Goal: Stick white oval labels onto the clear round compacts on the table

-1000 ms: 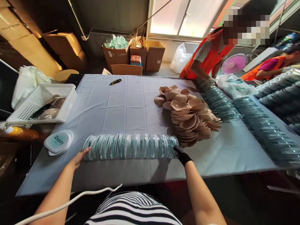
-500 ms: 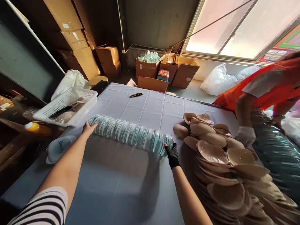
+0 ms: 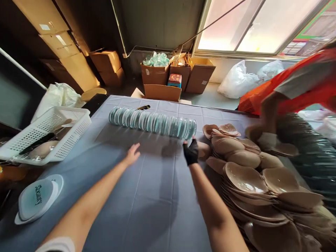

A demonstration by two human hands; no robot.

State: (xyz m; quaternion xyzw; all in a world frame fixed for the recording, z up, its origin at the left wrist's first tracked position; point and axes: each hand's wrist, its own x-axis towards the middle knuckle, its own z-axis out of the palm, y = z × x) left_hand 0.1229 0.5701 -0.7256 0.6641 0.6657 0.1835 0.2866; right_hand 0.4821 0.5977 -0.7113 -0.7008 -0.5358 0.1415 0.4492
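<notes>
A long row of clear round plastic cases with teal rims [image 3: 152, 122] lies across the far part of the cloth-covered table [image 3: 154, 206]. The cases stand on edge, packed side by side. My left hand [image 3: 133, 154] is bare and off the row, on the near side of it, with its fingers stretched and nothing in them. Close to the row's right end is my right hand [image 3: 191, 151], in a black fingerless glove. Its thumb and fingers are apart and hold nothing; whether a fingertip touches the last case I cannot tell.
Beige moulded cups [image 3: 244, 176] lie in stacks at right, where a co-worker's gloved hand [image 3: 267, 140] is among them. A white basket [image 3: 70, 140] and lettered clear lids [image 3: 39, 197] are at left. A cutter knife [image 3: 143, 107] lies behind the row; cardboard boxes [image 3: 162, 92] stand beyond.
The row of cases has moved away from me, towards the cutter knife. Both hands have let go of its ends; my left hand has come back and to the right.
</notes>
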